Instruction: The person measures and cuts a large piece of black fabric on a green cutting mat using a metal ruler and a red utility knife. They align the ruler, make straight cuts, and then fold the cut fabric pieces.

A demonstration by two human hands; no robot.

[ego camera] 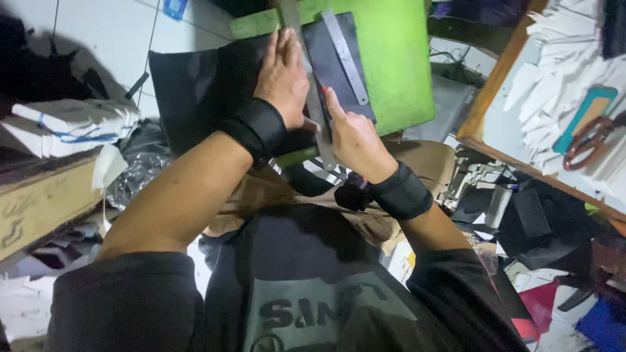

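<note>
Head view, looking down over the person's own dark shirt and both forearms. Largest item in the work area: a green cutting board (398,72), tilted, its far edge running out of frame at the top. Across its left half lies a sheet of dark material (195,85), flat, overhanging the board's left edge toward the white tiled floor (98,32). A long metal ruler (312,98) lies on the dark sheet, running from the top of frame down toward the person; a second, shorter metal ruler (345,55) lies loose on the sheet just to the right, touched by neither hand. Left hand (282,78): flat, palm down, fingers extended and together, pressing on the long ruler and the sheet beneath; it closes around nothing. Right hand (349,133): curled closed around a thin cutting tool (324,114), index finger extended along it, tip set against the right edge of the long ruler; the blade itself is too small to make out. Both wrists carry black wrist bands (257,127). Left of frame: a stack of white bundles (65,127) on a wooden ledge. Right of frame: a wooden-edged table (486,98) with white paper pieces and brown-handled scissors (590,140).
</note>
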